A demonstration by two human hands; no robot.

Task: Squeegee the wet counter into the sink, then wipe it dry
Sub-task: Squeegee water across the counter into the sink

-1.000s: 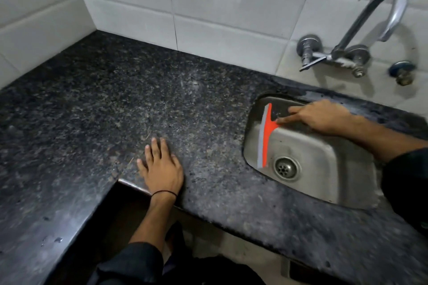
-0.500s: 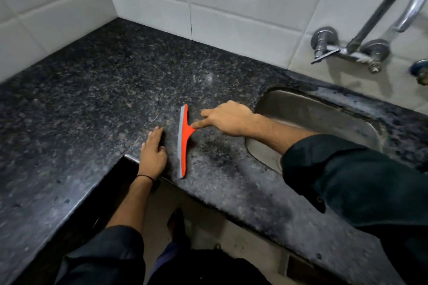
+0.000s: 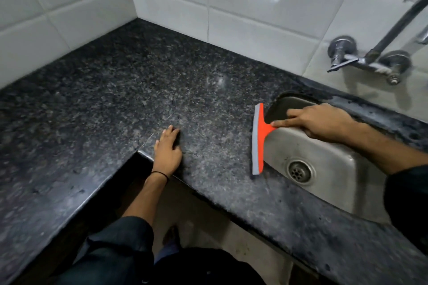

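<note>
My right hand (image 3: 322,121) grips the handle of an orange squeegee (image 3: 259,139) with a grey rubber blade. The blade stands along the left rim of the steel sink (image 3: 328,152), right at the edge where the counter ends. The dark speckled granite counter (image 3: 143,90) spreads to the left and wraps around an inner corner. My left hand (image 3: 167,151) lies flat on the counter near that corner, fingers apart, holding nothing. The sink's round drain (image 3: 300,171) sits just right of the blade's lower end.
White tiled walls rise behind and to the left of the counter. A chrome wall tap (image 3: 370,60) with a curved spout hangs above the sink at the right. Below the counter's front edge I see the floor and my dark trousers (image 3: 120,250).
One second ago the squeegee was inside the sink, then half a second ago it was out on the counter beside my left hand. It has now been drawn right to the sink's rim.
</note>
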